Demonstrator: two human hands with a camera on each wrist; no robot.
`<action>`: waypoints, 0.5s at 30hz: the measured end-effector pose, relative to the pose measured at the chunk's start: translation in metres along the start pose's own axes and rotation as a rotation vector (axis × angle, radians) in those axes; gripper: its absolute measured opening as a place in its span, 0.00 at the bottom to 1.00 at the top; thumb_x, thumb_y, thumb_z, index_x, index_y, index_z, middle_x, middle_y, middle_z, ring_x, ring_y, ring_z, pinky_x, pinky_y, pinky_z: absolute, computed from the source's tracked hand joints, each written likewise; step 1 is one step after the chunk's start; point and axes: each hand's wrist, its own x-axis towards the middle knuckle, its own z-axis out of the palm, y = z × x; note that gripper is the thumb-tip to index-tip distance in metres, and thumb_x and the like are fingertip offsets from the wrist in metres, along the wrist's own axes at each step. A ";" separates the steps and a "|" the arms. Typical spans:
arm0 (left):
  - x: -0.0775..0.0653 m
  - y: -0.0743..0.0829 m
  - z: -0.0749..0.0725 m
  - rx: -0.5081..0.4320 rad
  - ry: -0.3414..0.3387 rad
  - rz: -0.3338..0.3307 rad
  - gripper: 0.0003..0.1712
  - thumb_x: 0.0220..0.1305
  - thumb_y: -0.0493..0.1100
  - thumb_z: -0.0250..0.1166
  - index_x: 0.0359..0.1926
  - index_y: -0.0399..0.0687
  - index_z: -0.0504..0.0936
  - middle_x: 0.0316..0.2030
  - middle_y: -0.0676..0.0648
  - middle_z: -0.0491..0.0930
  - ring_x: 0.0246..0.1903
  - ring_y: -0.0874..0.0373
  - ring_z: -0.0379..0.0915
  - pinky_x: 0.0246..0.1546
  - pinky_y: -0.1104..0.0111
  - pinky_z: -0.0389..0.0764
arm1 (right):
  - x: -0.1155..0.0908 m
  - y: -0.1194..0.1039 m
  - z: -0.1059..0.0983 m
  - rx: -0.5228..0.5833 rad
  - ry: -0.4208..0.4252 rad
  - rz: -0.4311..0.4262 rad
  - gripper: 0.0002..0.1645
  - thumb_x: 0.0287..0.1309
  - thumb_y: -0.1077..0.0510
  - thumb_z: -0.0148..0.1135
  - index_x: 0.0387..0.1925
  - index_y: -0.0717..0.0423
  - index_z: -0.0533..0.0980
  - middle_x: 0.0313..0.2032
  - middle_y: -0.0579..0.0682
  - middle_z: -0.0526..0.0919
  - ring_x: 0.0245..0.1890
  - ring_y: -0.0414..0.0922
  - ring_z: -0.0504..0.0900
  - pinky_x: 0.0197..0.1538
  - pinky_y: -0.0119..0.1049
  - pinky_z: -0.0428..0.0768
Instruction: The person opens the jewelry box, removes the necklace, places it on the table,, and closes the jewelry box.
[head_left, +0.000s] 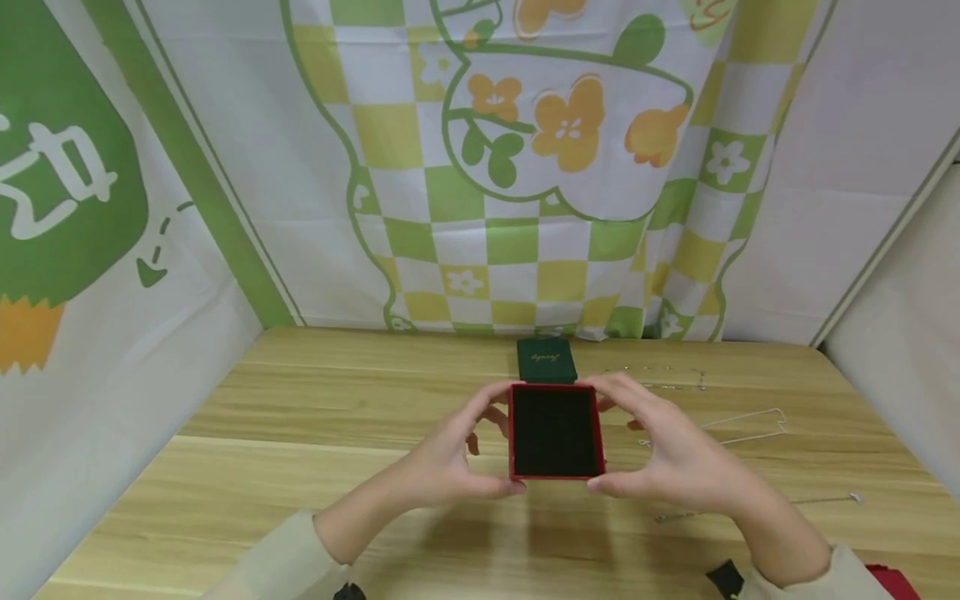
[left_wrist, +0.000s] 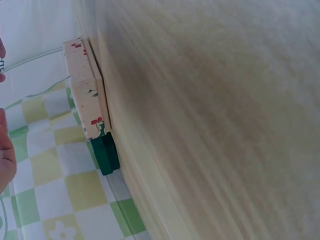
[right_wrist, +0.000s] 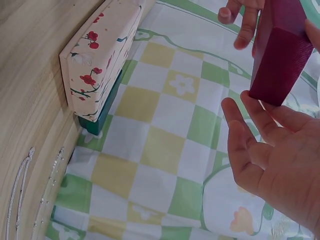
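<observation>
A square red box with a black inner face is held up above the table, that face towards the head camera. My left hand grips its left side, thumb at the lower corner and fingers towards the upper one. On the opposite side my right hand holds it the same way. The right wrist view shows the ridged dark-red outside of the box between both hands. Beyond it, a pale box with red flowers stands on the table, hidden from the head view. A dark green box is behind that.
On the right of the wooden table lie several thin chains: one beaded, one silver, one nearer. Something red and a small black piece are near the front right. A checked curtain hangs behind.
</observation>
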 end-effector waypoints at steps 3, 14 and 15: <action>-0.001 0.001 0.001 -0.010 0.024 0.032 0.55 0.44 0.42 0.81 0.71 0.63 0.61 0.55 0.53 0.76 0.50 0.57 0.72 0.34 0.64 0.72 | 0.000 0.000 0.000 0.012 -0.011 0.009 0.52 0.42 0.49 0.82 0.68 0.34 0.65 0.60 0.36 0.73 0.56 0.42 0.75 0.48 0.50 0.77; -0.002 0.002 0.000 -0.140 0.059 0.025 0.54 0.43 0.37 0.80 0.70 0.63 0.64 0.56 0.51 0.81 0.53 0.57 0.70 0.36 0.65 0.72 | -0.002 -0.001 0.000 0.021 -0.018 -0.044 0.57 0.47 0.45 0.78 0.75 0.33 0.55 0.62 0.38 0.72 0.58 0.38 0.73 0.51 0.45 0.78; -0.002 0.002 0.001 -0.150 0.059 0.029 0.54 0.43 0.36 0.80 0.70 0.62 0.64 0.56 0.50 0.81 0.53 0.57 0.70 0.36 0.65 0.72 | -0.003 -0.001 -0.001 0.009 -0.017 -0.050 0.58 0.47 0.45 0.78 0.75 0.34 0.55 0.62 0.38 0.71 0.58 0.38 0.72 0.51 0.44 0.79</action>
